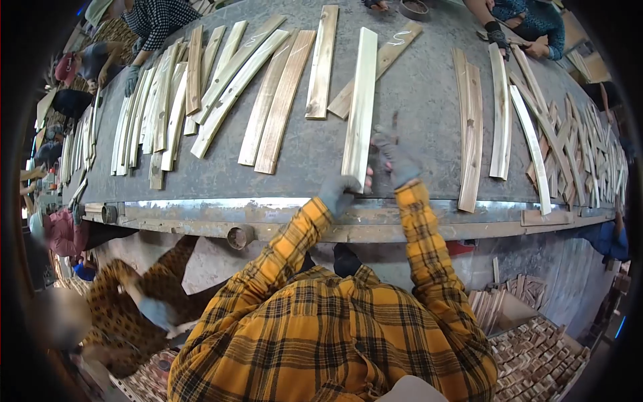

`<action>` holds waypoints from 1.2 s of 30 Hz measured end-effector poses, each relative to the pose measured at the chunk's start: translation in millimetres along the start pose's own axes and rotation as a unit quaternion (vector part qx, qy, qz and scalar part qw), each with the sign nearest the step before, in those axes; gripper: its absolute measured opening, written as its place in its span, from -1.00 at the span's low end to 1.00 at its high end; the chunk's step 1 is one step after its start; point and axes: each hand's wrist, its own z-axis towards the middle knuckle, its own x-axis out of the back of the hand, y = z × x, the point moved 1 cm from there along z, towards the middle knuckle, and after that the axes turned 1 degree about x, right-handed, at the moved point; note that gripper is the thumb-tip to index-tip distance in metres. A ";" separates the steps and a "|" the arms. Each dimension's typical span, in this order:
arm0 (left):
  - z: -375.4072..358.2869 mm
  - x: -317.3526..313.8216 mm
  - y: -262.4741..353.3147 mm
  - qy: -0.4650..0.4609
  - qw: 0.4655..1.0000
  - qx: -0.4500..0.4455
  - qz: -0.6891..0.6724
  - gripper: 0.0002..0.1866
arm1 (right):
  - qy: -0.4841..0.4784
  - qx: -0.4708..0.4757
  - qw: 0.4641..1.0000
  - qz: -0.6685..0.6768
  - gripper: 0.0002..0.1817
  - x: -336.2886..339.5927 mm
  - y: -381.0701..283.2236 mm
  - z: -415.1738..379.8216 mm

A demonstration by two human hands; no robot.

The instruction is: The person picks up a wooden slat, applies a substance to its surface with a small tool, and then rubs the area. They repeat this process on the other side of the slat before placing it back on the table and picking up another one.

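Note:
My left hand (337, 193), in a grey glove, is closed round the near end of a pale wooden slat (362, 94). The slat points away from me over the table, its far part crossing a browner slat (392, 55) with a chalk-like mark. Just right of the held slat is my gloved right hand (400, 164), blurred by motion. Its fingers look curled, and a thin dark piece stands up from them, too smeared to name. Another brown slat (322, 67) lies left of the held one.
Several slats (284, 100) lie fanned across the grey table (221, 177) to the left. More slats (471, 134) and a tangled pile (579, 144) lie right. Co-workers' gloved hands (495, 37) reach in at the far side. Stacked wood pieces (542, 355) sit below, right.

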 end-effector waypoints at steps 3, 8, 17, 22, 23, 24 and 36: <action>-6.2 -13.9 5.2 -0.055 0.994 0.010 0.094 -0.44 | -0.024 0.027 0.997 0.067 -0.46 14.4 14.2 22.3; 16.8 -28.8 -14.9 -0.145 0.987 0.056 0.041 -0.43 | -0.002 0.024 1.000 0.008 -0.46 41.4 -9.0 4.6; 118.3 -28.3 76.5 0.283 0.437 -0.292 0.802 -0.47 | 0.177 0.074 0.964 -0.183 -0.60 130.6 -39.1 -3.6; 120.9 -62.5 72.8 0.201 0.602 -0.074 0.769 -0.32 | 0.370 0.196 0.747 -0.516 -0.50 117.9 -59.5 1.5; 107.1 -74.7 64.2 0.198 0.598 -0.110 0.769 -0.30 | 0.370 0.197 0.736 -0.532 -0.50 87.4 -77.6 -6.4; 91.8 -86.4 55.4 0.194 0.594 -0.145 0.767 -0.28 | 0.358 0.230 0.730 -0.535 -0.51 69.3 -80.9 -5.6; 116.8 15.4 156.1 0.298 0.676 -0.017 0.673 -0.23 | 0.120 0.078 0.919 -0.367 -0.64 -20.7 -23.2 20.4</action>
